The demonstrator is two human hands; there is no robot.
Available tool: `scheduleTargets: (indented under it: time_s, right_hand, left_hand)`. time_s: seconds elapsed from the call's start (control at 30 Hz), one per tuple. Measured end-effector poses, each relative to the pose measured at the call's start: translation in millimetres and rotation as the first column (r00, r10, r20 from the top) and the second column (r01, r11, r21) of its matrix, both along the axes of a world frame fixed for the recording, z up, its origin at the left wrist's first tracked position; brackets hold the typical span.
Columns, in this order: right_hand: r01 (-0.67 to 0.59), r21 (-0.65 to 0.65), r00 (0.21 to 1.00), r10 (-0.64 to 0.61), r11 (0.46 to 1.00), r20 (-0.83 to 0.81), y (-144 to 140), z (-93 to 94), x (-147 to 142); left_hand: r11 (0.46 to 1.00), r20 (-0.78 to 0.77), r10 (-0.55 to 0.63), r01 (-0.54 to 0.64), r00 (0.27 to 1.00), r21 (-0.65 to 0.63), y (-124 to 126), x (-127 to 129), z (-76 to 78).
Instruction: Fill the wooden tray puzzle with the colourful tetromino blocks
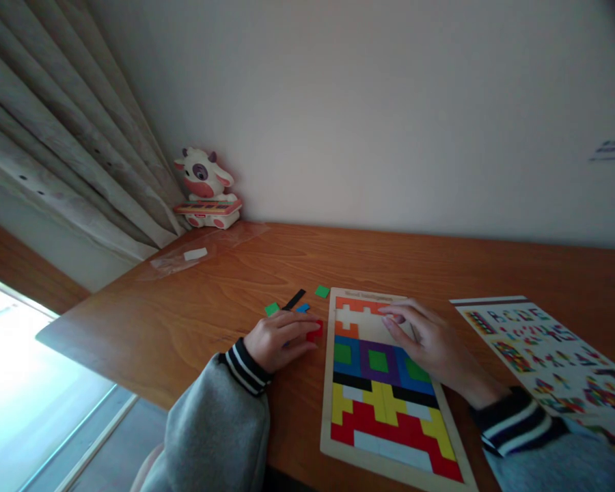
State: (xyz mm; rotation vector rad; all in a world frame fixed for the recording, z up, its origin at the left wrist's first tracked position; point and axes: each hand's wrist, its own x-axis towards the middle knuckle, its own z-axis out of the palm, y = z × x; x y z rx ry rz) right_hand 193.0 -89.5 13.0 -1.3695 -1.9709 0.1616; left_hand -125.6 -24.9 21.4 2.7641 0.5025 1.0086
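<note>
My left hand rests low over the table left of the puzzle board, its fingers bent round a red puzzle piece. Over the board's upper right part is my right hand, thumb and fingertips drawn close together at an orange puzzle piece; the fingers partly hide it. The wooden puzzle board holds red, yellow, white, black, blue, purple and green pieces in its lower rows. Orange pieces lie along its top and left edge, with bare pale wood between them and my right hand.
Beyond my left hand lie green pieces, a black strip and a blue piece. A printed pattern sheet is at the right. A toy cow with a keyboard and a clear plastic bag sit at the back left.
</note>
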Motion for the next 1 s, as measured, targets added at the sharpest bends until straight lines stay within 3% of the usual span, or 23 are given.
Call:
scheduleTargets:
  time_s: [0.1,0.17,0.3,0.4,0.47,0.57,0.77,1.0]
  right_hand:
    - [-0.081,-0.156,0.992,0.065,0.984,-0.104,1.3,10.8,-23.2]
    - [-0.181,-0.276,0.964,0.114,0.944,-0.24,2.1,18.6,-44.6]
    - [-0.384,-0.36,0.832,0.15,0.85,-0.534,12.2,27.5,-74.8]
    - [-0.369,-0.383,0.787,0.065,0.847,-0.614,31.0,25.5,-69.7]
    - [-0.233,-0.408,0.815,-0.052,0.883,-0.578,44.8,20.1,-56.7]
    - [-0.037,-0.417,0.856,-0.187,0.908,-0.482,58.1,7.5,-38.8]
    - [0.025,-0.372,0.936,-0.152,0.928,-0.316,55.4,-14.0,-40.7]
    - [0.058,-0.213,0.993,-0.078,0.975,-0.084,50.2,-13.3,-49.0]
  left_hand:
    - [1.0,0.029,-0.002,0.001,1.0,0.028,-5.6,6.4,4.9]
    - [0.999,0.059,-0.006,0.003,0.998,0.048,-9.6,10.5,7.2]
    - [0.995,0.127,-0.013,0.0,0.992,0.104,-15.8,18.8,9.9]
    - [0.988,0.169,0.055,-0.077,0.984,0.131,-16.7,23.7,10.6]
    - [0.986,0.12,0.092,-0.107,0.989,0.129,-16.0,25.5,10.1]
    - [0.991,-0.042,0.064,-0.059,0.997,0.12,-15.4,26.6,7.5]
    - [0.999,-0.153,0.03,-0.023,0.988,0.045,-15.9,27.3,-0.2]
    - [0.999,-0.149,0.03,-0.027,0.988,0.017,-15.0,26.9,-2.8]
